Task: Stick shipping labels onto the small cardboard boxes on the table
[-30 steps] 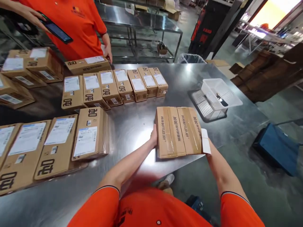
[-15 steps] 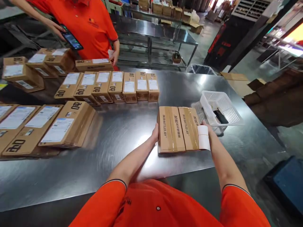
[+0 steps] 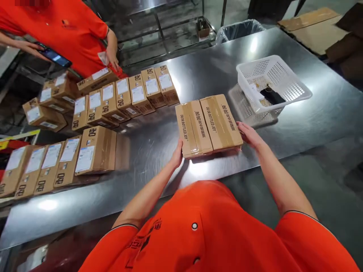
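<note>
Two brown cardboard boxes stand side by side in front of me, a left box (image 3: 194, 128) and a right box (image 3: 221, 121), with tape and printed lettering on top. My left hand (image 3: 177, 154) presses against the left box's near left side, its fingers partly hidden by the carton. On the opposite side, my right hand (image 3: 249, 134) lays its fingers against the right box's edge. Between them the two hands grip the pair. No white label shows on these two tops.
Labelled boxes (image 3: 85, 158) stand in a row on the left of the metal table (image 3: 147, 151); another row (image 3: 136, 94) stands behind. A white plastic basket (image 3: 297, 92) holding a black item (image 3: 272, 95) sits right. Across the table, a co-worker (image 3: 70, 34) holds a handheld device (image 3: 56, 56).
The white paper strip by my right hand is out of sight. My right hand now rests against the right box's side. The view has turned and shifted.
</note>
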`<state>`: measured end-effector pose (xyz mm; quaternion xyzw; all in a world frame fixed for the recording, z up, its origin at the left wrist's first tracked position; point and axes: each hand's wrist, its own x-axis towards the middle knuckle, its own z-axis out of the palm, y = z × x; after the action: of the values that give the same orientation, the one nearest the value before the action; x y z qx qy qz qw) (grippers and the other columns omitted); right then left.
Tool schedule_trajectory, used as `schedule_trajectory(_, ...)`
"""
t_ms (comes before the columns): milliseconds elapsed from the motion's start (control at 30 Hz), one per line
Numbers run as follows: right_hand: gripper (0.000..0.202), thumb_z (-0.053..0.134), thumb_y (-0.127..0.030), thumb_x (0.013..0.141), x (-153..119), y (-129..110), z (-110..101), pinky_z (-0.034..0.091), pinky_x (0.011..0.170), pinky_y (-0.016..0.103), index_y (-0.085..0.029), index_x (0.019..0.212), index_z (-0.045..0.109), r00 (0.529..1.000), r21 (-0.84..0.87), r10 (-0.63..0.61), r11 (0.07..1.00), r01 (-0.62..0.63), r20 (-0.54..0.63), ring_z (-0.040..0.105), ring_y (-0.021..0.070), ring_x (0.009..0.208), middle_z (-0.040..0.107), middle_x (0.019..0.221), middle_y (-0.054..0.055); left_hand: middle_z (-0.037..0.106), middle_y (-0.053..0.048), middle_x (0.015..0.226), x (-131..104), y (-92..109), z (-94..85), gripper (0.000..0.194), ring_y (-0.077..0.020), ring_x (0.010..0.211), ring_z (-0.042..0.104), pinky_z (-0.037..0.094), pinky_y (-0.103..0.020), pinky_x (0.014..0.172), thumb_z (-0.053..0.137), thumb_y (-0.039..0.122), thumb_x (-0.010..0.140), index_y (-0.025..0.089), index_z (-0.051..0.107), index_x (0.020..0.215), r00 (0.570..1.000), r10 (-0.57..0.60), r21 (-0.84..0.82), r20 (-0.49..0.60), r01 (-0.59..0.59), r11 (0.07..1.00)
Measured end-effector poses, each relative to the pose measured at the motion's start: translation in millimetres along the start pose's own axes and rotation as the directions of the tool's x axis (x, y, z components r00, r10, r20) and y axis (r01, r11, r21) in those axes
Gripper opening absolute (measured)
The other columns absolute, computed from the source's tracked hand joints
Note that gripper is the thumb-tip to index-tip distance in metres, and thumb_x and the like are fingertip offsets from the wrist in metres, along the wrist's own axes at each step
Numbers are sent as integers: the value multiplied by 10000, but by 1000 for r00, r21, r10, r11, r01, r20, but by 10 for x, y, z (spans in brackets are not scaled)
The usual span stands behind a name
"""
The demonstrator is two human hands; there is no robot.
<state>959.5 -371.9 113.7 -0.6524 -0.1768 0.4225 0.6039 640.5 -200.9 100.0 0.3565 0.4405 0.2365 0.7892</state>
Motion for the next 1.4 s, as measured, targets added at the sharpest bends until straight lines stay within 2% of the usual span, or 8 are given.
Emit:
schedule_trajectory(133, 424, 509, -602, 981, 23, 36, 288, 580, 890, 258, -237, 1088, 698, 996, 73, -73, 994, 76, -44, 675, 169, 1067, 746, 1060, -3, 685, -78, 1316, -24, -10, 203, 498, -247, 1319, 573, 466, -366, 1136, 427, 530, 1016, 186, 640, 1306, 997, 79, 37, -7, -79, 996)
schedule_trajectory(300, 513, 456, -623, 1001, -77, -95, 443, 589, 671, 293, -170, 940, 688, 971, 177, 211, 966, -189, -113, 677, 184, 680, 700, 712, 39, 720, -69, 1251, -100, 60, 348, 553, -253, 1266, 614, 488, -385, 1115, 357, 547, 1029, 177, 604, 1356, 995, 26, -30, 100, -23, 999)
schedule_trajectory(367, 504, 440, -606, 1012, -110, -176, 496, 586, 672, 299, -168, 960, 682, 972, 217, 212, 958, -185, -106, 671, 185, 658, 696, 707, 40, 724, -76, 1237, -142, 150, 395, 573, -246, 1231, 636, 491, -387, 1106, 341, 559, 1026, 173, 590, 1369, 991, 18, -57, 132, -10, 998)
schedule_trajectory(533, 483, 403, -554, 1044, -214, -618, 582, 576, 757, 295, -171, 1008, 695, 999, 205, 29, 979, -24, -23, 689, 190, 753, 718, 768, 56, 735, -128, 1162, -261, 755, 400, 778, -317, 1119, 682, 523, -516, 1023, 263, 761, 943, 178, 616, 1319, 970, -168, 73, 178, 157, 985)
schedule_trajectory(700, 606, 304, -651, 1033, -474, -1168, 680, 553, 693, 333, -180, 913, 666, 991, -47, 104, 993, -108, -79, 628, 182, 648, 672, 676, 42, 734, -155, 1110, -367, 1522, 288, 887, -407, 1054, 681, 478, -713, 899, 192, 874, 851, 225, 640, 1258, 922, -257, 316, 291, 161, 935)
schedule_trajectory(800, 644, 253, -657, 1033, -558, -1328, 773, 548, 652, 357, -185, 800, 625, 986, -119, 148, 981, -156, -75, 601, 189, 607, 652, 654, 50, 736, -177, 1072, -331, 1743, 257, 900, -417, 1040, 677, 487, -712, 863, 186, 886, 835, 215, 658, 1206, 900, -281, 353, 333, 158, 922)
schedule_trajectory(1200, 617, 297, -646, 1027, -481, -1424, 848, 582, 683, 389, -188, 742, 595, 977, -110, 139, 981, -158, -165, 620, 187, 603, 660, 666, 58, 737, -189, 1024, -153, 1805, 311, 862, -427, 990, 685, 463, -729, 865, 239, 893, 816, 218, 680, 1122, 867, -302, 336, 396, 169, 927)
schedule_trajectory(1400, 588, 327, -639, 1024, -506, -1409, 863, 586, 687, 393, -188, 754, 592, 975, -100, 127, 984, -147, -180, 629, 192, 611, 661, 662, 44, 737, -188, 1012, -169, 1811, 339, 869, -427, 1013, 682, 464, -724, 885, 213, 887, 826, 214, 678, 1121, 886, -305, 354, 350, 176, 919)
